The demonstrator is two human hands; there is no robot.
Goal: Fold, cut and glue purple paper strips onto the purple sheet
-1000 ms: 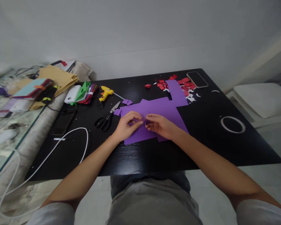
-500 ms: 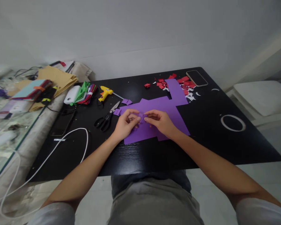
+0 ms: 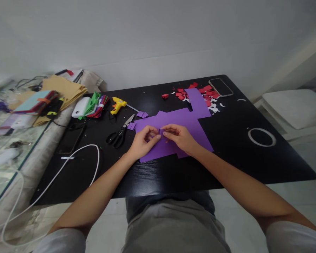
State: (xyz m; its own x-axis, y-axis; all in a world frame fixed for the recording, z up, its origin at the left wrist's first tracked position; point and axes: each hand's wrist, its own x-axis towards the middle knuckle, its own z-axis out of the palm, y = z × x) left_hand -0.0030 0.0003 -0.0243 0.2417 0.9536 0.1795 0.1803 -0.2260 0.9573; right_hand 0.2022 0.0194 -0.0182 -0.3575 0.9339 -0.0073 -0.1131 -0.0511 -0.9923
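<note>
Over the large purple paper sheets (image 3: 189, 130), a small piece of purple paper (image 3: 161, 133) is pinched between the fingertips of both hands. My left hand (image 3: 145, 140) holds it from the left, thumb and forefinger closed on its edge. From the right, my right hand (image 3: 178, 137) grips it with bent fingers. Its exact shape blends into the purple behind it, and the fingers hide part of it. Small folded purple papers (image 3: 132, 126) lie just left of the sheets, beside black-handled scissors (image 3: 120, 133).
A yellow glue gun (image 3: 118, 104) lies behind the scissors. Red and white paper scraps (image 3: 209, 93) are heaped at the back right by a phone (image 3: 221, 87). A white ring (image 3: 261, 137) is on the right. A white cable (image 3: 98, 158) crosses the table's left side.
Both hands stay over the purple sheets and turn the small purple paper between their fingertips. It showed flatter half a second ago and now looks more edge-on. Nothing else has moved.
</note>
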